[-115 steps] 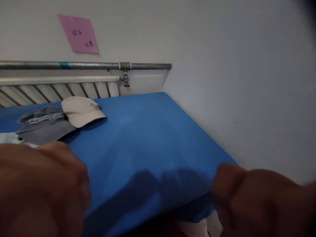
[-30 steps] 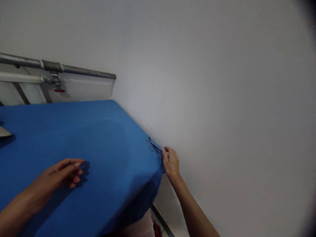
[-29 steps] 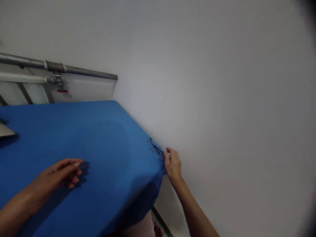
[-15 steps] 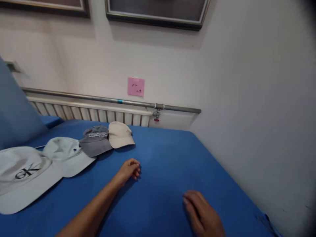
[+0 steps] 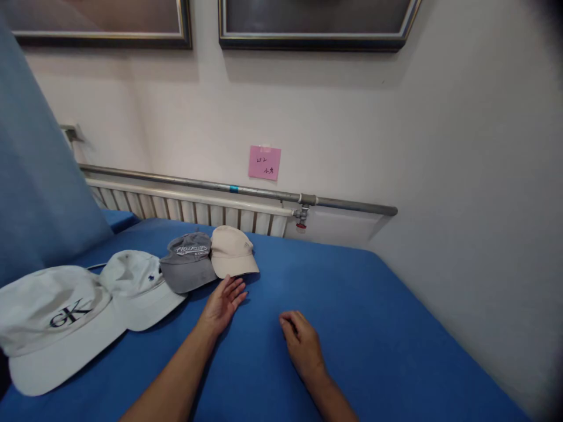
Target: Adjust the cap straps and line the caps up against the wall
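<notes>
My left hand (image 5: 223, 305) is open, palm turned up and fingers spread. Its fingertips are just below the brim of a beige baseball cap (image 5: 231, 247); I cannot tell whether they touch it. My right hand (image 5: 301, 340) is over the blue surface (image 5: 352, 305), its fingers curled in toward the thumb, with nothing visible in them. Left of the beige cap is a grey cap (image 5: 189, 264) with white lettering. Beside that is a white cap (image 5: 136, 281) with a small dark emblem. Nearest on the left lies a larger white cap (image 5: 57, 316) with black letters.
Behind the surface run a metal pipe (image 5: 189, 184) and a white radiator (image 5: 202, 214), with a red-handled valve (image 5: 301, 225). A pink note (image 5: 264, 162) is taped to the wall below a framed picture (image 5: 316, 44). A blue curtain (image 5: 39, 158) hangs at left.
My left hand has opened, turned palm up and come closer to the beige cap. My right hand has moved inward, toward the left hand. The view has shifted a little left.
</notes>
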{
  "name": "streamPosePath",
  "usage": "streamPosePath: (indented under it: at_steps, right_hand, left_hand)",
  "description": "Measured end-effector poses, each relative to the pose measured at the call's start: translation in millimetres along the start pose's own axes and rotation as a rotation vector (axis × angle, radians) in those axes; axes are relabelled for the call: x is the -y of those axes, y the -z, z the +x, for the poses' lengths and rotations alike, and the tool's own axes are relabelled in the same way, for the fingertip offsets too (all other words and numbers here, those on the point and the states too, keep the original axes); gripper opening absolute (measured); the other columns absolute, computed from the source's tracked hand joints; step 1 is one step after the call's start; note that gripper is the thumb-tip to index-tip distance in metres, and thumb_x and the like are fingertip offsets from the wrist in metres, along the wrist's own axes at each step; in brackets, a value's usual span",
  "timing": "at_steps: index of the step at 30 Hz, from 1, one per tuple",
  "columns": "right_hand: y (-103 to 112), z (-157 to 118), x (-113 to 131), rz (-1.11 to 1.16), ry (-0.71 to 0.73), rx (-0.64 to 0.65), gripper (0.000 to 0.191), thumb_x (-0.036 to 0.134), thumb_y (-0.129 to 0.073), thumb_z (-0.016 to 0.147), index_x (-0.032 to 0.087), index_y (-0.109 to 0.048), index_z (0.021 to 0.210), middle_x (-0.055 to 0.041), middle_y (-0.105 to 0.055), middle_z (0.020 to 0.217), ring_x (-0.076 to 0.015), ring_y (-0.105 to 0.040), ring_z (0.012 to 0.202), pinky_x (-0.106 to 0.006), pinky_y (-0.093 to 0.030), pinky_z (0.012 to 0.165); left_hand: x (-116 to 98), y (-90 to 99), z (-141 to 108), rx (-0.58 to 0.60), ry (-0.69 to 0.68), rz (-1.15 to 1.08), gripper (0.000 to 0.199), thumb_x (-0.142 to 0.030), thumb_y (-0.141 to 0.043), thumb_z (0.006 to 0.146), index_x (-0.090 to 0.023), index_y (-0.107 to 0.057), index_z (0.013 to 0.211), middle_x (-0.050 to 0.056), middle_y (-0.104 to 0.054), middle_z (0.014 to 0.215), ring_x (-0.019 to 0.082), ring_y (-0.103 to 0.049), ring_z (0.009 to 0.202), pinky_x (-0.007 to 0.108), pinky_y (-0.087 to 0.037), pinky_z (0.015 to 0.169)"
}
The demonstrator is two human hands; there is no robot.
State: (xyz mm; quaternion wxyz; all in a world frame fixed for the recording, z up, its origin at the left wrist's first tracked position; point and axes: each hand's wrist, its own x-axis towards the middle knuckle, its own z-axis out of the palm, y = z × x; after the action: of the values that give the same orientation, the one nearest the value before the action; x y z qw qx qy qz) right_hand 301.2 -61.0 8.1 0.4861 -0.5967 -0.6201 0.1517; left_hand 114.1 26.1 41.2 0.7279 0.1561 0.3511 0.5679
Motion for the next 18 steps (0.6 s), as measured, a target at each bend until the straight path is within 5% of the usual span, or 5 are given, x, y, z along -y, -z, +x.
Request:
streamPosePath:
  at_steps: [6,11,18]
  right_hand:
    - [6,0,3,0.023,0.012,0.038,0.024,0.032,-0.048,0.089,0.023,-0.064,0.074,-0.0029,-0.064,0.073,-0.0169,-0.06,0.066,-0.028,-0.046,0.062]
    - [5,0,1,-0.007,0.02,0.057,0.023,0.03,-0.047,0.089,0.023,-0.064,0.075,-0.0029,-0.064,0.074,-0.0167,-0.061,0.068,-0.028,-0.046,0.063]
    - [5,0,5,0.069,-0.033,0.032,0.022,0.032,-0.051,0.086,0.023,-0.065,0.072,-0.0027,-0.063,0.073,-0.0172,-0.059,0.067,-0.028,-0.046,0.064]
  left_hand:
    - [-4,0.0,19,-0.078,-0.039,-0.177,0.02,-0.016,-0.048,0.097,-0.017,-0.06,0.081,0.008,-0.069,0.085,0.019,-0.071,0.083,0.035,-0.06,0.077]
    - [-2,-2.3,29,-0.104,-0.048,-0.211,0.023,-0.007,-0.044,0.096,-0.017,-0.058,0.08,0.004,-0.068,0.076,0.015,-0.07,0.074,0.028,-0.06,0.071]
    - [-1,0.6,28,-0.009,-0.01,-0.163,0.024,0.002,-0.044,0.092,-0.013,-0.059,0.081,0.004,-0.069,0.074,0.013,-0.07,0.067,0.021,-0.057,0.059]
